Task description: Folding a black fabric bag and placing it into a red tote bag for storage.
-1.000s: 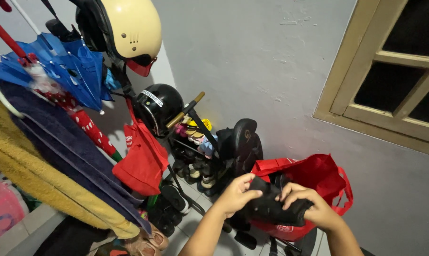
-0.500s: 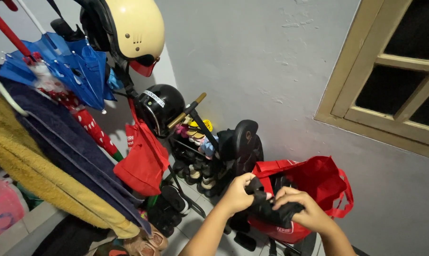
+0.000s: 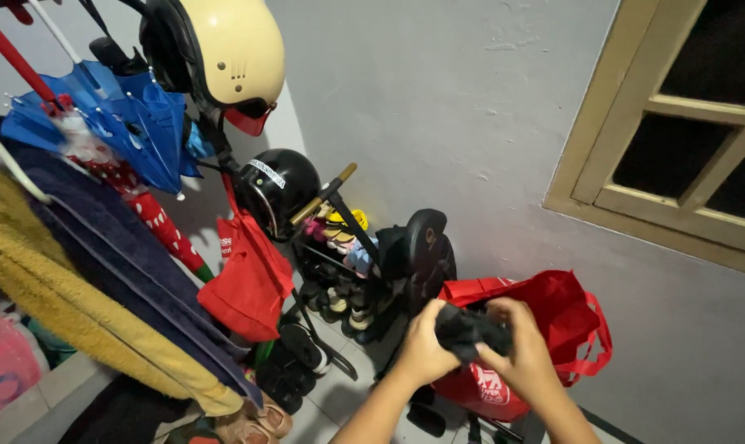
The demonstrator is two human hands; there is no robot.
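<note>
Head view: your left hand (image 3: 426,349) and right hand (image 3: 520,353) both clench a balled black cloth (image 3: 468,329), one on each side. Cloth sits between the palms, its long axis running left to right. It hangs just above the mouth of the red bag (image 3: 553,316), which lies directly below and slightly right. Right hand is nearer the bag. Shoe rack (image 3: 339,271) stands left.
</note>
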